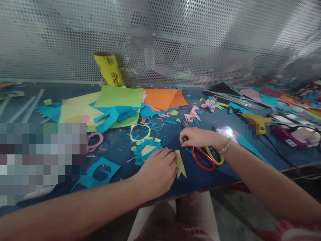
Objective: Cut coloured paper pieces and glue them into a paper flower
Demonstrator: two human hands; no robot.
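My left hand (158, 170) rests near the table's front edge, fingers curled, at the left side of a pale yellow paper ribbon (181, 164) with a notched end. Whether its fingers grip the ribbon is hidden. Just left of it lies a blue fringed paper ring (140, 154) around a pale yellow centre. My right hand (197, 137) is closed in a pinch, fingertips down near the table; what it holds is too small to name. Under its wrist lie scissors (204, 162) with red and yellow handles, their tips pointing away.
Green (119, 96) and orange paper sheets (163, 98) lie at the back beside a yellow tube (109, 70). A phone (226, 131), a yellow glue gun (259, 122) and a purple device (288, 136) are on the right. A blue cut-out (101, 172) lies left.
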